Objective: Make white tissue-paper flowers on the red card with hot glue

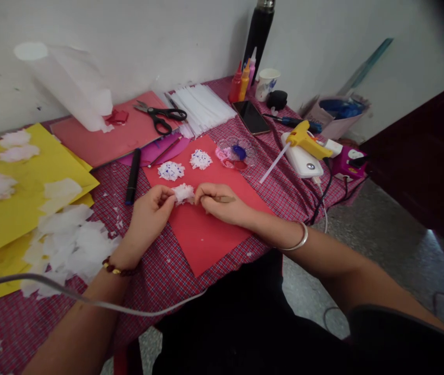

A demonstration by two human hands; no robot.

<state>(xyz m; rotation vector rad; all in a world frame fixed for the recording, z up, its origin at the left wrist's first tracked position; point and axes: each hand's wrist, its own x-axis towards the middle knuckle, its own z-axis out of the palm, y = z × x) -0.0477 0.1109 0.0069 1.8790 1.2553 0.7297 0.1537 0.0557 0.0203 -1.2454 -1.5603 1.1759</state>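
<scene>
A white tissue-paper flower [184, 193] is held just over the red paper sheet [210, 237]. My left hand [152, 211] pinches its left edge between thumb and fingers. On its right, the curled fingers of my right hand [219, 202] close at the flower's edge, and a thin brownish stick [225, 199], perhaps a brush handle, lies across that hand; its tip is hidden. Two blue-speckled paper flowers, one on the left [170, 170] and one on the right [200, 159], rest on the red sheet. Behind them sits a clear paint palette [239, 152] with pink, blue and red paint.
Loose white paper pieces [71, 242] and yellow sheets [18, 208] lie at left, with a black marker [133, 176] nearby. Scissors [161, 115] rest on a red folder. A phone [250, 116], glue gun [307, 140] and power bank [302, 159] occupy the right. A cable [100, 304] crosses in front.
</scene>
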